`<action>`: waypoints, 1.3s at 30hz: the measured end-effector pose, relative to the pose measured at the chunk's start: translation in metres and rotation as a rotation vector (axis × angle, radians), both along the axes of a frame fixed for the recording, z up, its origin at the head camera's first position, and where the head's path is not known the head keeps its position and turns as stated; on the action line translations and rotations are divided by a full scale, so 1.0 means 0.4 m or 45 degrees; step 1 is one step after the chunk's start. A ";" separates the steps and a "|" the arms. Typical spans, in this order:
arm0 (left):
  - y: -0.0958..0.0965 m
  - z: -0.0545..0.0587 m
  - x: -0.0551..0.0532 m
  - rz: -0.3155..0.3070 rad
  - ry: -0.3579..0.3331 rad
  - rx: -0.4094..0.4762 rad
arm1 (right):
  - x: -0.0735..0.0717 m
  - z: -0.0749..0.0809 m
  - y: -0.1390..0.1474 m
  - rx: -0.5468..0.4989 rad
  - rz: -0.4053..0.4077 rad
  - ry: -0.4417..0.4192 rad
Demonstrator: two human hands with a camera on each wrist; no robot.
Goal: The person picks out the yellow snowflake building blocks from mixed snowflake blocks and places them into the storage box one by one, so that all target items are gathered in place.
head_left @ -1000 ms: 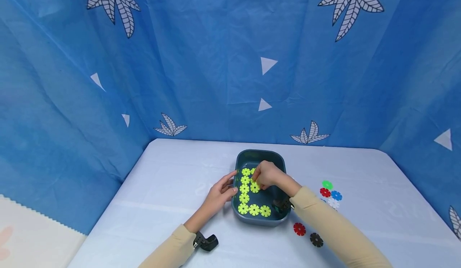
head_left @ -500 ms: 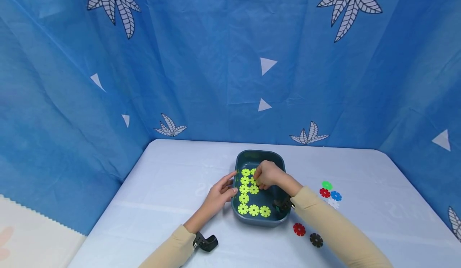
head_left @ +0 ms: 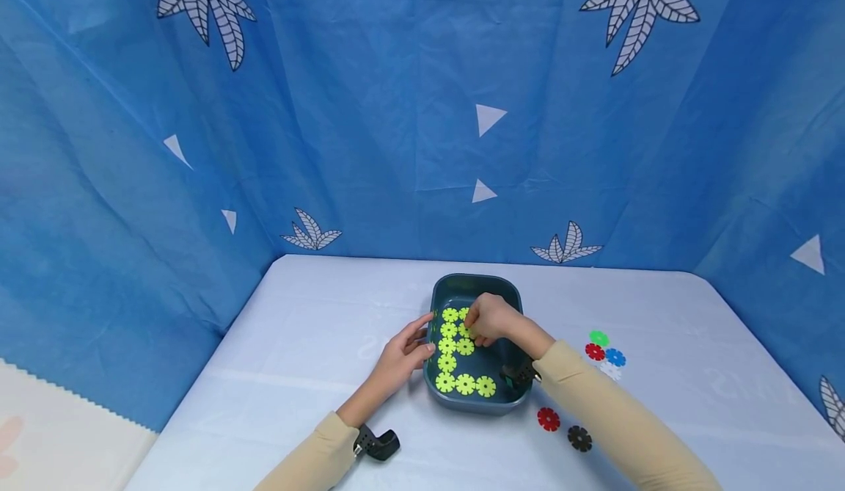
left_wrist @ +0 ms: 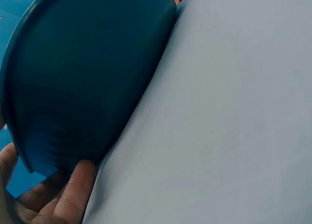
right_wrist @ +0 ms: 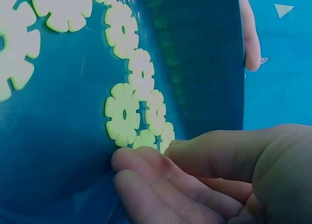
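My left hand (head_left: pixel 400 351) is at the left side of a dark teal tub (head_left: pixel 478 406), with thumb and index fingertip at its rim. In the left wrist view, other fingers (left_wrist: pixel 78 192) press the outer wall (left_wrist: pixel 92 77). Inside, my right hand (head_left: pixel 493 321) bends over the yellow notched building discs (head_left: pixel 447 363), which lie flat in a line along the left, turning right at front and back. In the right wrist view, thumb and index fingertips come together at a yellow disc (right_wrist: pixel 145 139), partly covering it. Another yellow disc (right_wrist: pixel 123 114) sits beside it.
Right of the tub lie a red disc (head_left: pixel 549 419) and a black disc (head_left: pixel 580 439). Farther back are green (head_left: pixel 599 338), red (head_left: pixel 595 351), blue (head_left: pixel 615 357) and white (head_left: pixel 610 370) discs. A blue curtain (head_left: pixel 422 146) hangs behind the white table (head_left: pixel 330 315).
The front disc of the second column has slid slightly left and forward from under my right fingers. My right hand has shifted slightly right; the left hand keeps its place.
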State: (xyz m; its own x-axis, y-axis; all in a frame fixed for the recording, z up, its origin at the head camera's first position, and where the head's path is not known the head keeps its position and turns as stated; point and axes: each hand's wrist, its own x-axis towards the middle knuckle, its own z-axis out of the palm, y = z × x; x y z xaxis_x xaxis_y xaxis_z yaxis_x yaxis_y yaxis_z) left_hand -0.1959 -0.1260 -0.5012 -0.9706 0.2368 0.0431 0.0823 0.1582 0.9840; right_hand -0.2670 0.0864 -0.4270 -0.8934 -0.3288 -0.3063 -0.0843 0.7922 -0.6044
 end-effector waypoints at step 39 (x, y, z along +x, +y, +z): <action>-0.030 0.008 0.014 0.061 0.021 -0.041 | 0.084 0.073 0.422 -0.131 -0.218 -0.055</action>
State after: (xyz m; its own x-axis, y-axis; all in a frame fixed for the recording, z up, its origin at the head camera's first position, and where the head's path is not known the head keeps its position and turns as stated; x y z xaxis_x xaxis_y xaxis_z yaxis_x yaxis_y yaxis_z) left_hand -0.1903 -0.1381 -0.4980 -0.9801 0.1918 0.0521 0.0899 0.1939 0.9769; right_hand -0.2335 0.2553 -0.3978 -0.9256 -0.2044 -0.3185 0.0745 0.7267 -0.6829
